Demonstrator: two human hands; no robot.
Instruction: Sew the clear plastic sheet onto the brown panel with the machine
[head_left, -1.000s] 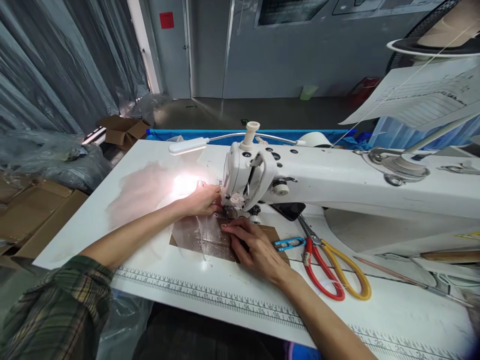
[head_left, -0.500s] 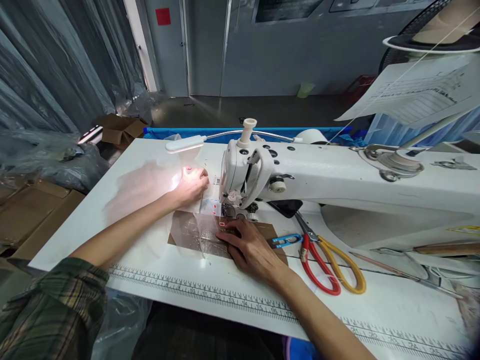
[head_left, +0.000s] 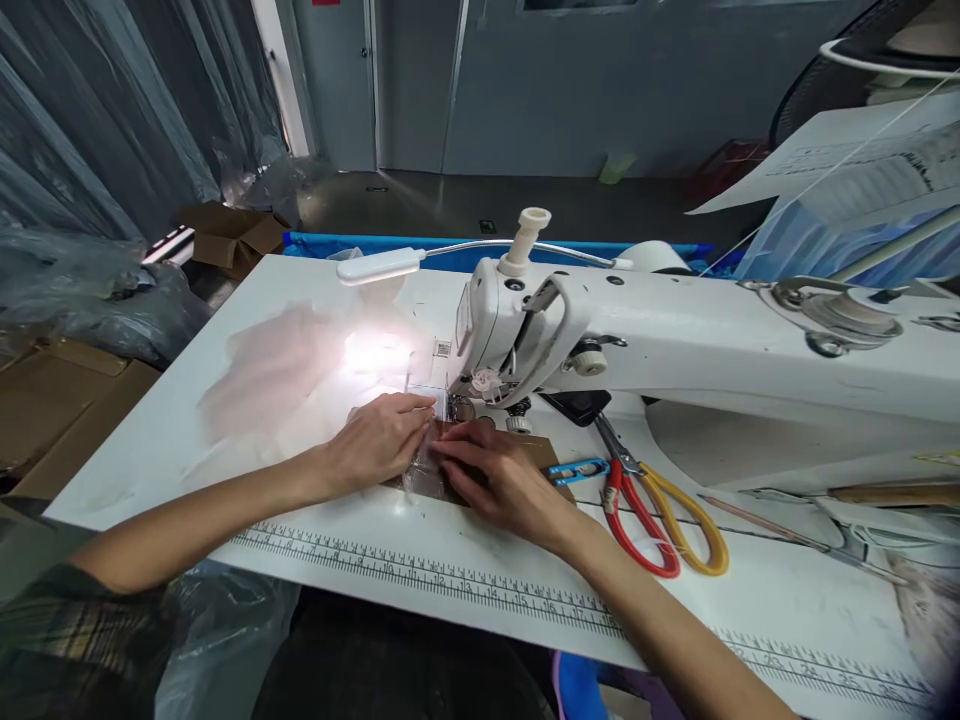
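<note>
Head camera, looking down at mid-frame: the left hand (head_left: 379, 440) lies flat, fingers stretched out and pressing a clear plastic sheet (head_left: 417, 466) onto the brown panel (head_left: 544, 455) on the white table (head_left: 225, 400). The right hand (head_left: 499, 480) presses the same sheet from the other side, fingers extended, fingertips close to the left ones. Both sit just in front of the sewing machine (head_left: 675, 340) needle area. Right of centre lie blue thread snips (head_left: 577, 470) and red-and-yellow scissors (head_left: 660, 515).
</note>
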